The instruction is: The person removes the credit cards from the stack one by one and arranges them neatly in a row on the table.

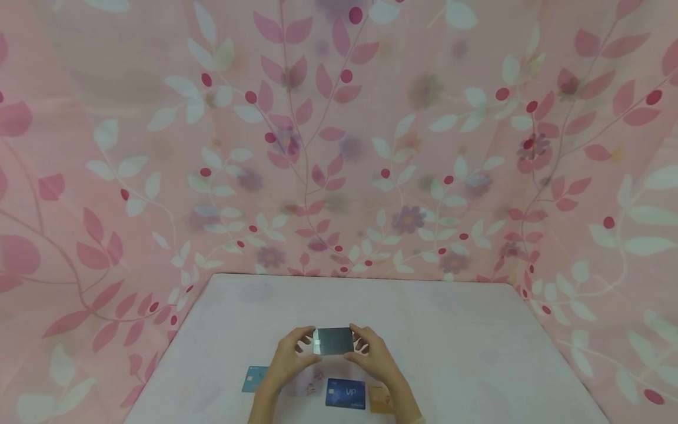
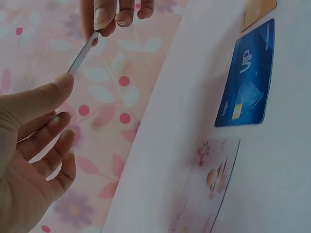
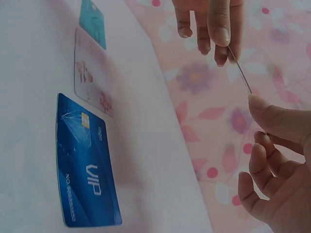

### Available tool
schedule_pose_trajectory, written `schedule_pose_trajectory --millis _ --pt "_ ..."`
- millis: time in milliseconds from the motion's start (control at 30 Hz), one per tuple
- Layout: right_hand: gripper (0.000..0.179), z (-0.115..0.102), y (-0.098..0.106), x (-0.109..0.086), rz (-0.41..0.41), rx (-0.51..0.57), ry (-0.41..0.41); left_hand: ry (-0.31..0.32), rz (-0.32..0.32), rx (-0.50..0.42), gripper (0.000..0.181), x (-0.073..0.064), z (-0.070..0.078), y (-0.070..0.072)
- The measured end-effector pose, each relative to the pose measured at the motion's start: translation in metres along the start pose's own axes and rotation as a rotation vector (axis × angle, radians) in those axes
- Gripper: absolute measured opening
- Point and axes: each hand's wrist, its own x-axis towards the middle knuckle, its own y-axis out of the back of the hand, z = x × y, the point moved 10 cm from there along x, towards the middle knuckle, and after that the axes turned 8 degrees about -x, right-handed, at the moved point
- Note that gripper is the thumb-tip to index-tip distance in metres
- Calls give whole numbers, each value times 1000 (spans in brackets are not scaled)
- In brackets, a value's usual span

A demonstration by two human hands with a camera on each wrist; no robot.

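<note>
A dark card (image 1: 335, 341) with a light chip patch near its left end is held up over the table between both hands. My left hand (image 1: 291, 357) pinches its left edge between thumb and fingers. Its right edge is pinched by my right hand (image 1: 375, 356) in the same way. Both wrist views show the card edge-on, as a thin strip (image 2: 82, 52). Below the hands lie a blue VIP card (image 1: 345, 393) and, to its left, a pale pink flowered card (image 2: 209, 179). The left forearm partly covers a teal card (image 1: 254, 380); the right forearm overlaps a gold card (image 1: 379, 400).
The four cards lie in a row near the front of a white-covered table (image 1: 461, 341). Pink cloth (image 1: 339, 176) printed with leaves and flowers hangs behind the table and along both sides.
</note>
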Motion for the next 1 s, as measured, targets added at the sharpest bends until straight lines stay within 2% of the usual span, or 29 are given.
schedule_pose_trajectory --millis 300,500,800,1000 --pt "59 4 19 -23 41 9 12 -65 -76 20 55 -5 15 -25" --pt "59 7 32 -37 54 -12 29 -51 -98 -4 53 -5 22 -41" --pt "58 19 51 -58 82 -7 -20 -21 -135 -64 53 -8 22 -72" --pt "60 33 59 -74 74 9 -97 -89 -135 -76 55 -11 30 -90"
